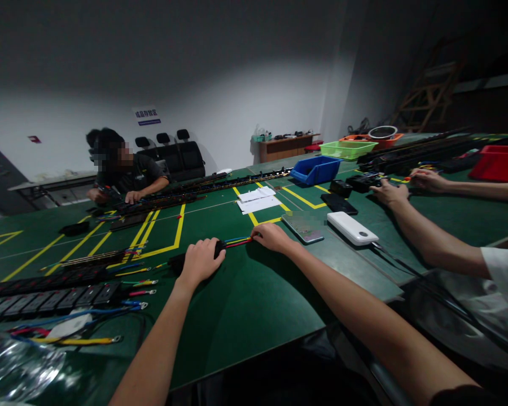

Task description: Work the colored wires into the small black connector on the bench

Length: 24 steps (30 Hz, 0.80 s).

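Note:
My left hand (202, 260) is wrapped over a black socket block (178, 264) that lies on the green table. Out of the block's right end run thin coloured wires (237, 242), red, yellow and blue. The fingers of my right hand (273, 235) are pinched together on the far ends of these wires, holding them stretched toward the right. The wire tips are hidden by my fingers. Left of my left hand lie rows of black socket strips (63, 301) with coloured leads that end in ring terminals (143, 305).
A phone (303, 228), a white power bank (352, 228) with cable and white papers (258, 200) lie beyond my right hand. A blue bin (315, 170) stands behind. At right a co-worker's hands (392, 193) handle black parts; another person (129, 175) works across the table.

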Available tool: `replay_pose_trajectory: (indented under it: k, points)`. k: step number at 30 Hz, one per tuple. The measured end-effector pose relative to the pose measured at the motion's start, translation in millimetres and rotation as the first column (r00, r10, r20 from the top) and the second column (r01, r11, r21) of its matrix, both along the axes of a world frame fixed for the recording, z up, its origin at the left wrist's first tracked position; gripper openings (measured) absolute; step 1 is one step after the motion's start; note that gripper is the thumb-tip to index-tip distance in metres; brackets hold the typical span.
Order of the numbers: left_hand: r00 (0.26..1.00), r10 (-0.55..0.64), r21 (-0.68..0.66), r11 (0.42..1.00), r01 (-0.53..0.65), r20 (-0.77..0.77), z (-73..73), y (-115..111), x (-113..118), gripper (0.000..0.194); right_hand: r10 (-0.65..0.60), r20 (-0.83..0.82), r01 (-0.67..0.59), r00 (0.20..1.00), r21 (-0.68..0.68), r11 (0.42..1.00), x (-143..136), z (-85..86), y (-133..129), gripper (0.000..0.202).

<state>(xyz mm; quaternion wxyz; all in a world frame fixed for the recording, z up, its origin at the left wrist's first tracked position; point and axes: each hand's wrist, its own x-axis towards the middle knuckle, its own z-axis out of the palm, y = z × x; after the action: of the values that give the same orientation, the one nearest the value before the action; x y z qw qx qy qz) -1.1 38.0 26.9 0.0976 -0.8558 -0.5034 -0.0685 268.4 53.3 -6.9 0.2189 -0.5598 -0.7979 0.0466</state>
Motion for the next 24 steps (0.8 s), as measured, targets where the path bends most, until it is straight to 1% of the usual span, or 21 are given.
replay_pose_trajectory:
  k: [3,5,8,13,17,20,24]
  points:
    - [1.000,0.005,0.000,1.000,-0.005,-0.003,-1.5,0.9,-0.2,0.047,-0.107,-0.036,0.108,0.994,0.005,0.994,1.0,3.1,-2.1,0.024]
    - [1.000,0.001,0.005,1.000,-0.001,-0.001,-2.1,1.0,-0.2,0.047,-0.182,-0.035,0.182,0.983,0.000,0.983,1.9,4.2,-2.8,0.025]
    - [1.000,-0.001,0.006,1.000,0.001,-0.001,-1.5,0.3,0.1,0.046,-0.232,-0.008,0.232,0.973,-0.036,0.972,2.4,2.3,-1.7,0.026]
    - [1.000,0.011,-0.009,1.000,-0.011,-0.010,0.8,-1.3,0.8,0.045,-0.149,-0.032,0.146,0.988,-0.087,0.985,1.6,-8.1,5.9,0.025]
    - [1.000,0.019,-0.017,1.000,-0.019,-0.011,0.7,-1.0,0.9,0.047,-0.134,-0.092,0.125,0.987,-0.101,0.987,1.2,-13.7,11.0,0.024]
    - [1.000,0.016,-0.030,0.999,-0.017,-0.002,0.6,-0.8,1.2,0.047,-0.113,-0.098,0.107,0.989,-0.071,0.992,1.3,-12.9,10.6,0.020]
    - [1.000,0.018,-0.031,0.999,-0.018,0.001,1.5,-1.4,1.5,0.047,-0.071,-0.038,0.069,0.997,-0.033,0.997,2.2,-8.2,7.7,0.019]
